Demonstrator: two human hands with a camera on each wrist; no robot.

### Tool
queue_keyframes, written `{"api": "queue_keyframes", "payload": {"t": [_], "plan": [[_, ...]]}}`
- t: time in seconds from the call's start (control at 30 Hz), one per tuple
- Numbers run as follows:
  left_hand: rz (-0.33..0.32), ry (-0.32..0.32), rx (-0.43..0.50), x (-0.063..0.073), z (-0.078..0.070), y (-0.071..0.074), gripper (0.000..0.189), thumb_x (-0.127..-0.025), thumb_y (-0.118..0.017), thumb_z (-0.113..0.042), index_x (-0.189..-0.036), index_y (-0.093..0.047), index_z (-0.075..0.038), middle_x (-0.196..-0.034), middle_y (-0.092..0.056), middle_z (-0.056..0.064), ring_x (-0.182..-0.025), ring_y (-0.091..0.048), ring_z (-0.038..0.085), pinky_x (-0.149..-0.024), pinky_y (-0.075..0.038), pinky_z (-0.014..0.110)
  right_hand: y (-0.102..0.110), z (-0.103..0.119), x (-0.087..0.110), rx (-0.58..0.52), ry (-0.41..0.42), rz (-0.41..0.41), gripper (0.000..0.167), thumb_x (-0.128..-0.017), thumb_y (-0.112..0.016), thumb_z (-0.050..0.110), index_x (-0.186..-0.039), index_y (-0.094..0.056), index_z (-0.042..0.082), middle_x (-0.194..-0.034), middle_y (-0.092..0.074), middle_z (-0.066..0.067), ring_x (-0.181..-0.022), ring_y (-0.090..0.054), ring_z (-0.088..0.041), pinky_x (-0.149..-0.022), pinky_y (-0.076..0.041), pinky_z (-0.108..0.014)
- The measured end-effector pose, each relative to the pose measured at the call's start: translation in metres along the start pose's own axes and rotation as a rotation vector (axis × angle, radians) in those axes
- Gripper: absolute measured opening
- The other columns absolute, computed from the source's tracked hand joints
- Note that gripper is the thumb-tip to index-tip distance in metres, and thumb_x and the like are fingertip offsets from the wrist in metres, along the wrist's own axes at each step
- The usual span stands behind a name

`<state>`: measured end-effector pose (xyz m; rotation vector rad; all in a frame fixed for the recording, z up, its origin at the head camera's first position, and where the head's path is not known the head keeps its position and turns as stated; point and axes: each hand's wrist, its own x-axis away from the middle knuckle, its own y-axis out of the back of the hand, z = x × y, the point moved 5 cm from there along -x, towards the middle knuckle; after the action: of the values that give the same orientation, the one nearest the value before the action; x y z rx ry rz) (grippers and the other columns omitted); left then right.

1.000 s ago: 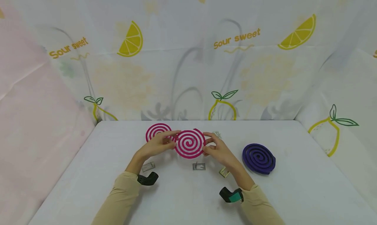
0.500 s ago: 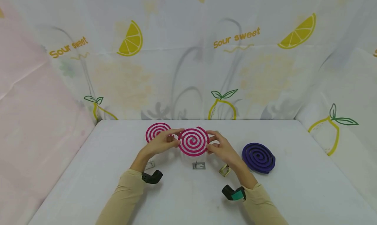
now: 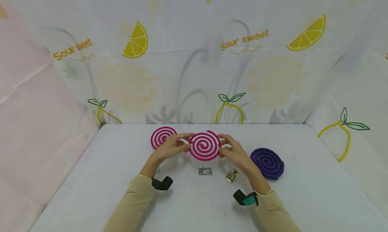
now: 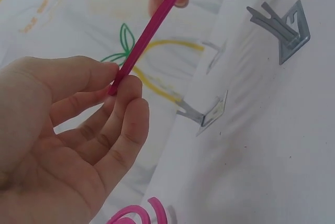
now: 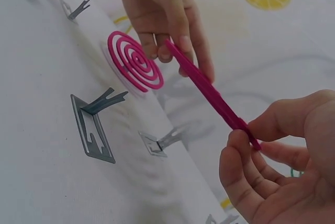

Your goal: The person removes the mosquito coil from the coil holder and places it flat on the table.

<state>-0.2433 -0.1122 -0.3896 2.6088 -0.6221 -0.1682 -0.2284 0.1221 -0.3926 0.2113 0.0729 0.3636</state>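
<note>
A bright pink mosquito coil [image 3: 203, 145] is held up above the white table between both hands. My left hand [image 3: 171, 147] pinches its left edge between thumb and fingers. On the opposite edge my right hand [image 3: 237, 155] pinches it the same way. Both wrist views show the coil [image 4: 149, 31] [image 5: 207, 88] edge-on as a thin strip. A second pink coil [image 3: 163, 137] lies behind the left hand, partly hidden by it. Below the held coil stands a grey metal coil stand [image 3: 205, 171] with an upright forked prong. A gold-coloured coil stand [image 3: 232, 176] is near the right forearm.
To the right lies a stack of dark purple coils [image 3: 267, 162]. Another stand [image 3: 157, 170] is mostly hidden behind the left wrist. More stands [image 5: 157, 144] appear further back on the table. A printed lemon cloth [image 3: 182, 73] hangs behind the table [image 3: 303, 198].
Both hands have moved a little to the right with the pink coil between them. The gold-coloured stand is now in fuller view, while the left stand has become mostly covered.
</note>
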Motion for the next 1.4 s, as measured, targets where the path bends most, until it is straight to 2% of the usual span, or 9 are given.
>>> {"api": "queue_keyframes", "payload": {"t": [0.27,0.5,0.73,0.87,1.0,1.17,1.4], "plan": [[0.005,-0.007,0.037,-0.007,-0.004,-0.01,0.046,-0.091,-0.063,-0.018,-0.135,-0.052,-0.017,-0.115,-0.059,0.013,-0.094,-0.066,0.034,-0.086,-0.053,0.045,0.011,-0.004,0.003,0.014,0.004,-0.012,0.053,-0.089,-0.053,-0.001,-0.14,-0.038,0.003,-0.117,-0.047,-0.024,-0.073,-0.06,-0.006,-0.07,-0.053,-0.021],[0.003,-0.001,0.058,-0.011,-0.006,-0.015,0.047,-0.091,-0.063,-0.015,-0.136,-0.051,-0.013,-0.115,-0.059,0.017,-0.094,-0.065,0.039,-0.087,-0.051,0.051,0.017,-0.006,0.003,0.043,-0.019,-0.029,0.052,-0.089,-0.053,0.0,-0.139,-0.04,0.005,-0.117,-0.048,-0.023,-0.072,-0.059,-0.01,-0.069,-0.052,-0.022],[0.014,-0.006,0.046,-0.004,-0.032,-0.021,0.045,-0.091,-0.06,-0.007,-0.135,-0.05,-0.004,-0.115,-0.06,0.022,-0.095,-0.063,0.045,-0.087,-0.049,0.055,0.026,-0.007,0.006,0.08,-0.033,-0.043,0.051,-0.089,-0.052,0.001,-0.138,-0.041,0.006,-0.115,-0.048,-0.02,-0.073,-0.059,-0.012,-0.071,-0.052,-0.024],[0.023,-0.016,0.049,-0.014,-0.021,-0.027,0.046,-0.092,-0.059,-0.008,-0.136,-0.049,-0.006,-0.116,-0.061,0.021,-0.094,-0.063,0.045,-0.087,-0.05,0.055,0.033,-0.007,0.01,0.088,-0.037,-0.046,0.051,-0.089,-0.052,0.001,-0.138,-0.04,0.006,-0.115,-0.047,-0.02,-0.072,-0.057,-0.009,-0.071,-0.052,-0.025],[0.03,-0.024,0.054,-0.021,-0.011,-0.032,0.046,-0.092,-0.061,-0.014,-0.137,-0.05,-0.012,-0.116,-0.06,0.017,-0.094,-0.065,0.041,-0.086,-0.052,0.049,0.039,-0.009,0.012,0.095,-0.035,-0.047,0.052,-0.089,-0.053,0.001,-0.139,-0.04,0.005,-0.119,-0.048,-0.024,-0.073,-0.059,-0.009,-0.069,-0.051,-0.022],[0.03,-0.033,0.054,-0.026,-0.009,-0.037,0.045,-0.091,-0.063,-0.018,-0.134,-0.052,-0.016,-0.113,-0.061,0.014,-0.092,-0.067,0.036,-0.084,-0.054,0.044,0.044,-0.01,0.014,0.117,-0.043,-0.051,0.051,-0.089,-0.053,0.002,-0.139,-0.041,0.006,-0.12,-0.049,-0.024,-0.073,-0.059,-0.01,-0.07,-0.052,-0.023],[0.034,-0.04,0.055,-0.031,-0.012,-0.045,0.042,-0.091,-0.062,-0.015,-0.133,-0.053,-0.016,-0.109,-0.062,0.011,-0.09,-0.067,0.034,-0.081,-0.055,0.04,0.051,-0.012,0.016,0.116,-0.046,-0.038,0.051,-0.09,-0.053,0.003,-0.139,-0.04,0.005,-0.123,-0.049,-0.026,-0.075,-0.061,-0.008,-0.071,-0.052,-0.025]]}}
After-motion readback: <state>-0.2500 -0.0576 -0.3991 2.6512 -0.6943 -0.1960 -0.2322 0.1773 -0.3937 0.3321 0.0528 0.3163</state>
